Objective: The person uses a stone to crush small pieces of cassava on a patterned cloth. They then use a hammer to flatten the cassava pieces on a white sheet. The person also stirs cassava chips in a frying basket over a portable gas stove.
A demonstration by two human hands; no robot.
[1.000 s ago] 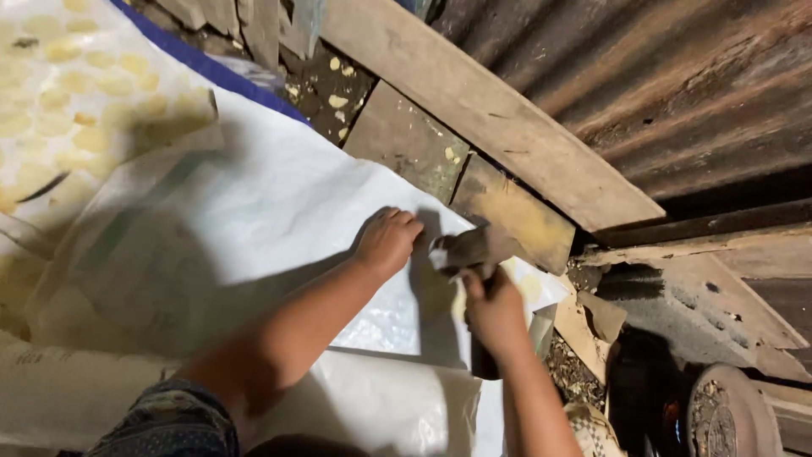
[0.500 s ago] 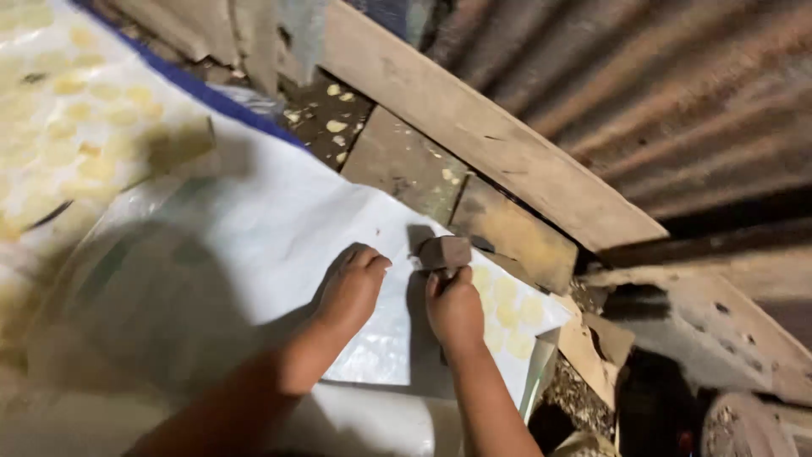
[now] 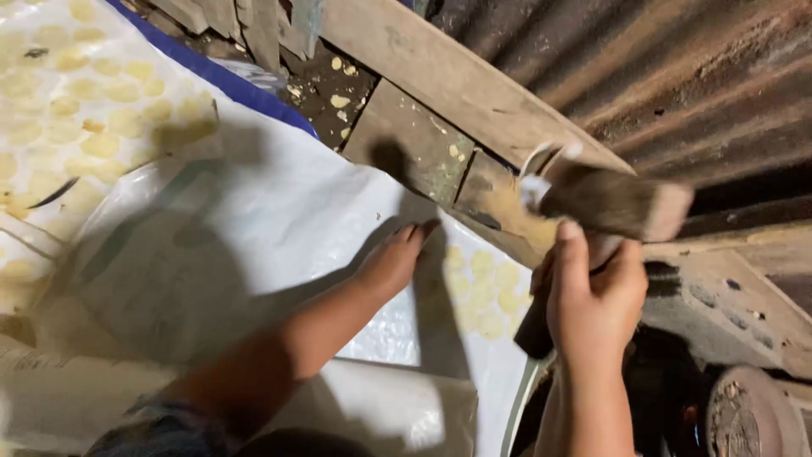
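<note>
Right hand (image 3: pixel 595 300) closed around the handle of one claw hammer (image 3: pixel 605 203), head raised and blurred above the sheet's right edge. Left hand (image 3: pixel 396 261) flat, fingers together, pressing one white plastic sheet (image 3: pixel 254 228) near its upper edge. Beyond that edge: two wooden planks (image 3: pixel 457 80), one corrugated metal sheet (image 3: pixel 677 76). Open sheet surface leftward; pale round slices (image 3: pixel 101 118) beneath, too many to count.

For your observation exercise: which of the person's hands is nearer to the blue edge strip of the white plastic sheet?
Left. The left hand lies flat on the white plastic sheet, below and right of the blue edge strip; the right hand, holding a hammer, is farther right.
</note>
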